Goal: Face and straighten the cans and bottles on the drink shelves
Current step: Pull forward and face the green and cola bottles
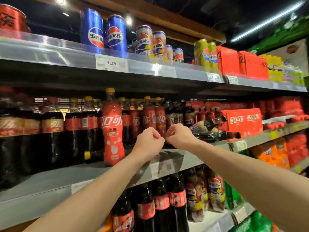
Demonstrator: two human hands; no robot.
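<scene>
Both hands are reaching up together at the front of the middle shelf. The left hand is curling into a loose fist, its knuckles facing the camera, and nothing is showing inside it. The right hand is sitting just beside it, almost touching, fingers pinched in; whether it is gripping anything cannot be told, since the fingertips are pointing away and the picture is blurred there. Just behind the hands a row of small red cola bottles is standing, and the hands appear to be working at their lower halves.

To the left of the hands, a taller red bottle with a yellow cap is standing forward of its neighbours, near the shelf edge, label facing out. Further left, large dark cola bottles are filling the shelf. To the right, a dark bottle is lying tipped over, resting against a red carton.

On the top shelf, blue cans are standing with their logos mostly forward, followed by paler cans and yellow cans. On the bottom shelf, more dark bottles are lining up.

The person seems to be in the middle of squaring up the small red bottles. The next move probably calls for opening a hand around one bottle, turning its label forward and drawing it to the edge; the toppled bottle on the right will likely need standing up afterwards.
</scene>
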